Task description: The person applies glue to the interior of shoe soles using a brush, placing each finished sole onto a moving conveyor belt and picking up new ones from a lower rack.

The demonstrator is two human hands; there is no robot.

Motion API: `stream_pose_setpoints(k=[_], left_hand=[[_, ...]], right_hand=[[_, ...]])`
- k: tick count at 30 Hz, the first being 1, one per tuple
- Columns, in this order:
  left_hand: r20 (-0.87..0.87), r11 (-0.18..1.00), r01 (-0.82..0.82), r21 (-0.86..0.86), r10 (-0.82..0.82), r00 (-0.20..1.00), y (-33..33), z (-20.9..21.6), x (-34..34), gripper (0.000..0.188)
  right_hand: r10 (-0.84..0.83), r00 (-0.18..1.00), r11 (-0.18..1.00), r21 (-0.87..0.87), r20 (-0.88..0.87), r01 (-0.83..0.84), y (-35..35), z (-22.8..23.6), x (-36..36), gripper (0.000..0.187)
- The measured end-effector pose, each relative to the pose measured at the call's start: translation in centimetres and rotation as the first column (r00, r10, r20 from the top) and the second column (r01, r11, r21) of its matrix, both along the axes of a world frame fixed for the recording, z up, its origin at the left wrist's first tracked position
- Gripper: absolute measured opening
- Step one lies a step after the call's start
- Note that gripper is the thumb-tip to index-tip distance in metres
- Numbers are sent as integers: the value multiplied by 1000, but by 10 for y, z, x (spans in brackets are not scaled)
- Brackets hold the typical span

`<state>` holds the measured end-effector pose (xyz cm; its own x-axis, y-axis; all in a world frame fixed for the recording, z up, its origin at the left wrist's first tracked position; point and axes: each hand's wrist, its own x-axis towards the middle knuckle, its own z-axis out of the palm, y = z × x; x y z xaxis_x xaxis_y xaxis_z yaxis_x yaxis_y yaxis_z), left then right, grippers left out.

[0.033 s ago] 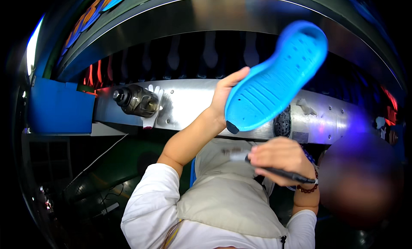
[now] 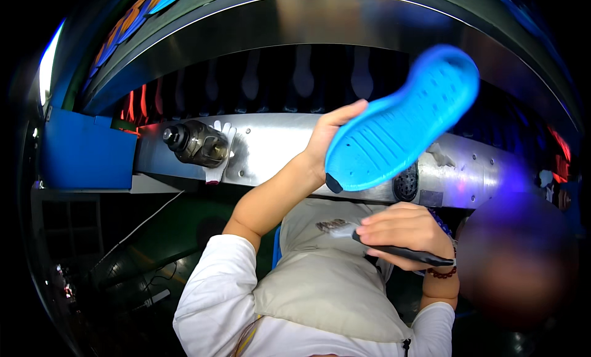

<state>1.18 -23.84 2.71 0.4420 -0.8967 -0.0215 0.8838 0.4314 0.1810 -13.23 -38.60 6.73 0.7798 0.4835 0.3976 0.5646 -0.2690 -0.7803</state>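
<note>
My left hand (image 2: pixel 328 135) is closed on the near left edge of a bright blue shoe sole (image 2: pixel 385 132), thumb along its rim. The sole slants up to the right, its ribbed and dimpled face toward me. A small black patch (image 2: pixel 333 183) marks its lower end. Lower right, my right hand (image 2: pixel 406 231) is wrapped round the black handle of a brush (image 2: pixel 332 226). The brush's dark bristles point left over my lap, apart from the sole.
On the metal ledge (image 2: pixel 271 141) stand a dark see-through bottle (image 2: pixel 200 144) and a white glove (image 2: pixel 226 135) beside it. A black perforated oval cup (image 2: pixel 405 183) sits behind the sole. Sole-shaped pieces (image 2: pixel 302 74) line the dark slot beyond. A blue box (image 2: pixel 89 151) is at left.
The sole and my left hand have shifted a little to the right, the sole's upper end lower. My right hand with the brush has come slightly down and looks less blurred.
</note>
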Motion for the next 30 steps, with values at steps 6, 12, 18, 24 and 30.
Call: stream_pose_setpoints(k=[6,12,18,24,30], left_hand=[[192,713,246,657,-473,860,6,9,-3,43],[127,623,359,695,-598,791,10,16,-7,48],[260,643,239,728,-581,772,26,17,-7,52],[386,621,127,774,-621,682,38,20,-8,53],[464,621,-40,783,-540,703,53,18,-6,51]], right_hand=[[-103,989,990,-105,-107,92,-20,-8,-2,21],[-39,954,996,-93,-298,12,-40,-10,1,22],[-49,971,989,-146,-232,15,-53,-2,-1,23],[-56,949,955,-294,-310,-40,-62,-16,-7,24],[-198,893,980,-90,-404,176,-68,-44,-9,23]])
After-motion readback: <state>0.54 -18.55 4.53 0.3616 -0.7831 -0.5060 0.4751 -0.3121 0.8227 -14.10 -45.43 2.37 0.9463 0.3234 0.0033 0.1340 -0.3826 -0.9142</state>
